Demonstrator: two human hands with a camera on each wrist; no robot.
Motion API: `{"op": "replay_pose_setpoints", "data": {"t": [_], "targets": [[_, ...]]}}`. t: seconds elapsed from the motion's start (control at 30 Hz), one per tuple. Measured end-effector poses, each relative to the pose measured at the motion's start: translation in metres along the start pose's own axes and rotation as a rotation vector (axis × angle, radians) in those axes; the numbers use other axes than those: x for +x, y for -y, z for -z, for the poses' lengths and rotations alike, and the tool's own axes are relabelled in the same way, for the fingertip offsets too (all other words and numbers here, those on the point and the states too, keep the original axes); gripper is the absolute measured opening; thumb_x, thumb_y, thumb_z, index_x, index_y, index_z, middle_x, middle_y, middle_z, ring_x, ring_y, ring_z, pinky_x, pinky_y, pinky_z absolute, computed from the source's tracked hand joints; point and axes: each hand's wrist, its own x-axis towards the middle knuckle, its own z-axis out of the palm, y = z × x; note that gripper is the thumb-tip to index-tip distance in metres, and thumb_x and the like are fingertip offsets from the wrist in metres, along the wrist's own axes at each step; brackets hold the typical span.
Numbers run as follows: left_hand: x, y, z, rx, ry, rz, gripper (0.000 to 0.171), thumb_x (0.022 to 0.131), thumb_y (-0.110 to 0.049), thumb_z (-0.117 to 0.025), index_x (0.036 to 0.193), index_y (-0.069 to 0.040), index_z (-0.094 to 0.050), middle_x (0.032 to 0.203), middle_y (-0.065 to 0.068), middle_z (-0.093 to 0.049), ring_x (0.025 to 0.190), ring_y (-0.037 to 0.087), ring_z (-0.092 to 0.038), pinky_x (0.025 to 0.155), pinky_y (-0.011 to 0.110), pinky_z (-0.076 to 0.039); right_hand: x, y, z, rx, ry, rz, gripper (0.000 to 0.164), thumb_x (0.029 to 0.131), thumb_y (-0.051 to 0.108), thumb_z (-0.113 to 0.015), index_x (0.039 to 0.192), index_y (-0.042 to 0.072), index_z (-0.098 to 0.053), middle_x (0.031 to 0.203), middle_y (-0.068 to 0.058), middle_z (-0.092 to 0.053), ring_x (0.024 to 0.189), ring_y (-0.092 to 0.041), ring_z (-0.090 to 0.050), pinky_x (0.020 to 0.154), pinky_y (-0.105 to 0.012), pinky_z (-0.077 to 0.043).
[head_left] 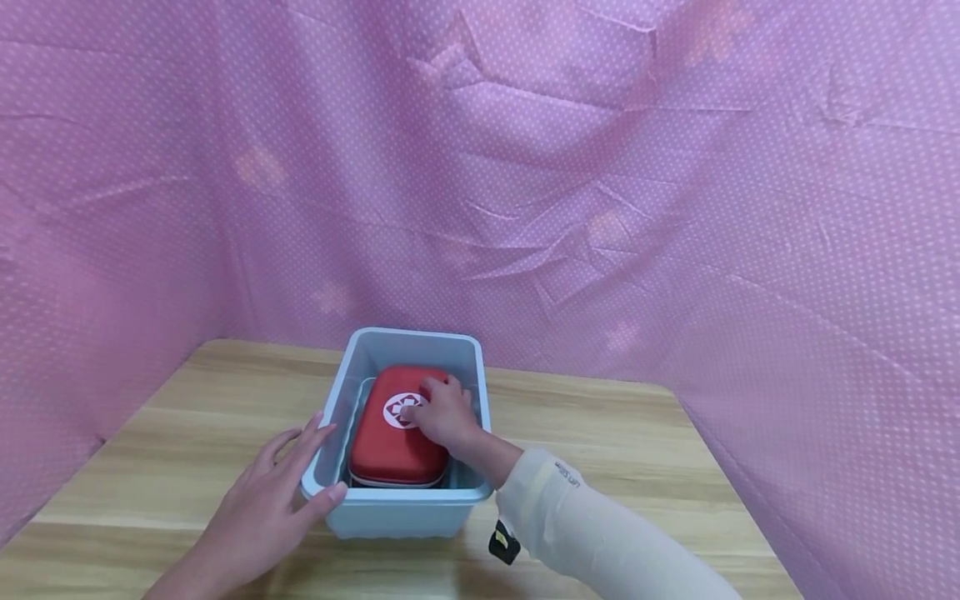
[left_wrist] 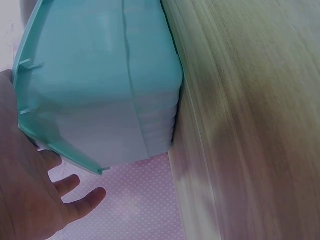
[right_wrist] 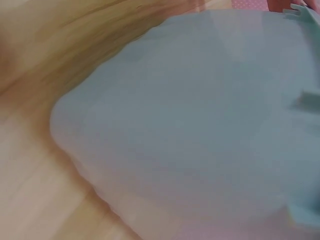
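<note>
A red first-aid case point(head_left: 397, 446) with a white round emblem lies inside a light blue plastic bin point(head_left: 401, 496). My right hand point(head_left: 446, 421) is inside the bin, its thumb over the emblem and its bent fingers at the case's right edge, gripping that side. My left hand point(head_left: 270, 492) rests at the bin's near left corner, thumb by the front rim and fingers spread along the left rim. In the left wrist view, the left hand's fingers point(left_wrist: 85, 202) reach loosely past the bin's rim. The right wrist view shows mostly the bin's outer wall point(right_wrist: 190, 115).
The bin stands on a wooden table point(head_left: 600, 467). Pink dotted cloth point(head_left: 480, 183) hangs behind and along both sides. A small black tag point(head_left: 504, 542) is at the right wrist, below the pale sleeve point(head_left: 592, 533).
</note>
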Motion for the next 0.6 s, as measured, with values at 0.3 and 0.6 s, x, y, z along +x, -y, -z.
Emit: {"op": "replay_pose_setpoints", "data": {"t": [0.3,0.6], "targets": [[0.000,-0.001,0.003,-0.024,0.013,-0.033,0.076,0.090,-0.061,-0.050,0.153,-0.035,-0.016,0.157,0.006,-0.022,0.134,0.038,-0.031,0.080,0.078,-0.035,-0.003,0.001,0.005,-0.231,-0.031,0.120,0.062,0.087,0.039,-0.067,0.143,0.019,-0.046,0.146,-0.008,-0.037,0.127,-0.029,-0.039,0.094,-0.050,-0.048],[0.010,0.000,0.013,0.067,0.028,-0.078,0.076,0.090,-0.063,-0.048,0.153,-0.027,-0.023,0.155,0.005,-0.026,0.135,0.035,-0.028,0.086,0.074,-0.038,-0.023,0.004,0.033,-0.259,-0.015,0.272,0.057,0.092,0.042,-0.060,0.142,0.018,-0.047,0.140,-0.005,-0.046,0.122,-0.023,-0.048,0.090,-0.043,-0.051]]}}
